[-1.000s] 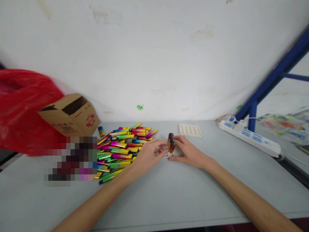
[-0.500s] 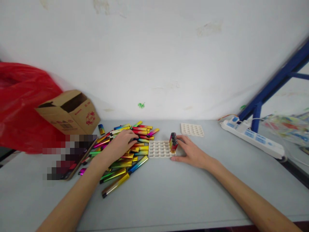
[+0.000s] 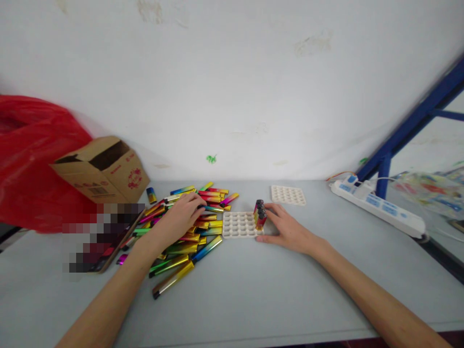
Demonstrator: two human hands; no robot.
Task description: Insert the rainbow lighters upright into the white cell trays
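Observation:
My left hand (image 3: 184, 212) rests over a loose pile of shiny, many-coloured lighters (image 3: 181, 248). Its fingers are curled, with thumb and fingertips closed at the dark end of a blue-and-yellow lighter (image 3: 215, 209). Right of the pile lies a white tray (image 3: 237, 224) with rows of round hollows. A short row of red-and-gold lighters with black tops (image 3: 260, 215) stands upright along its right side. My right hand (image 3: 286, 228) spans that side, thumb at the front corner and fingers beside the upright row. The fingers' far sides are hidden.
A second white tray (image 3: 288, 195) lies farther back. Leftward are an open cardboard box (image 3: 108, 171), a red plastic bag (image 3: 39, 164) and a dark, partly blurred flat box (image 3: 112, 241). A white power strip (image 3: 379, 207) and a blue metal frame (image 3: 409, 135) stand right.
My left hand has shifted very slightly at the pile, and the blue-and-yellow lighter by its fingertips shows a little more plainly. My right hand and the upright row keep their places.

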